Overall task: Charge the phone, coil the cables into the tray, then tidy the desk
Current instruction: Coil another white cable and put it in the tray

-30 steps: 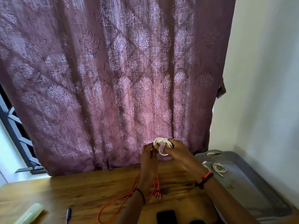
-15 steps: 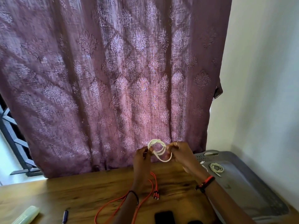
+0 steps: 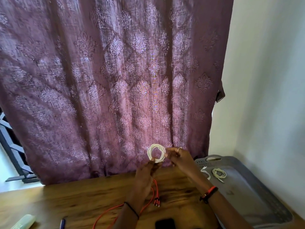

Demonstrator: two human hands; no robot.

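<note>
Along the near edge of the desk, the view's bottom border is cutting off the black phone, the pen and a pale green object too blurred to identify. Over the desk, the forearm of the left hand is hiding part of the orange cable. The fingertips of that hand and of the right hand are blurring where they are pinching the white coil.

One head-worn wide-angle camera looks forward and slightly down, close to the maroon patterned fabric curtain, the brown wooden bench low in view.
</note>
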